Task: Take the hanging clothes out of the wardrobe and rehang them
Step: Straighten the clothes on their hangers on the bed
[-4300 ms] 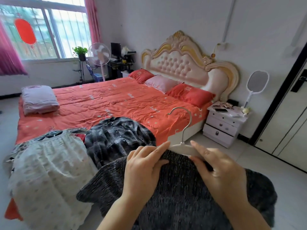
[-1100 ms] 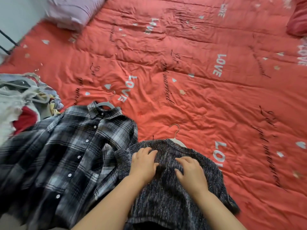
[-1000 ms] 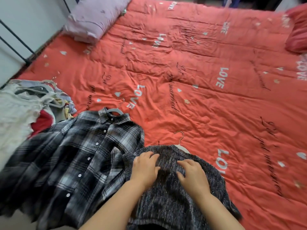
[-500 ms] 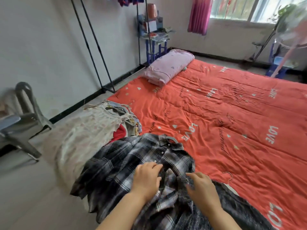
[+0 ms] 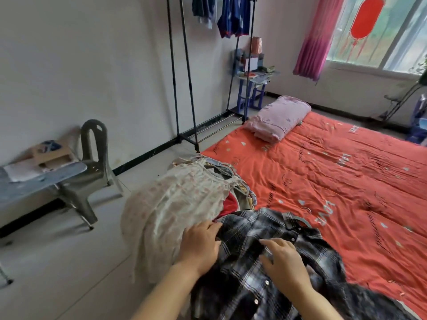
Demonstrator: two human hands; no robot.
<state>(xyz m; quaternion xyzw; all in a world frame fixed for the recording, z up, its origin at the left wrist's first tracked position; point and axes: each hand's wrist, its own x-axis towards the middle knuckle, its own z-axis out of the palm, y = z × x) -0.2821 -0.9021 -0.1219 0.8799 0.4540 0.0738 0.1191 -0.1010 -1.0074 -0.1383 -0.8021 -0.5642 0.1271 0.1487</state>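
Far left, a blue-grey table (image 5: 44,181) carries a cardboard box (image 5: 52,153) and some pale sheets. A grey plastic chair (image 5: 93,155) stands just behind it by the wall. A black clothes rack (image 5: 184,88) stands along the wall near the bed's far-left corner, with blue garments (image 5: 232,17) hanging from the top. On the near-left corner of the bed is a pile of clothes on hangers, topped by a white floral garment (image 5: 175,215) that drapes over the edge toward the floor. A red piece (image 5: 230,205) peeks out beneath it. The left hand (image 5: 201,245) sits where the white garment meets the plaid shirt (image 5: 245,285), fingers bent at the shirt's shoulder edge. Cannot tell whether they pinch the fabric or only touch it. The plaid shirt lies front up at the bed edge, buttons showing, with a hanger (image 5: 299,221) in its collar. The right hand (image 5: 284,259) lies on the shirt's chest, fingers spread and relaxed, holding nothing. A dark knit sweater (image 5: 369,301) touches the shirt's right side, bottom right. A red bedspread (image 5: 335,181) with LOVE lettering lies under all of it, and a folded pink quilt (image 5: 279,118) sits at its far corner. Behind are a small cluttered blue table (image 5: 251,88), a pink curtain (image 5: 315,38) and a window (image 5: 392,31) with a red lantern sticker (image 5: 366,19).
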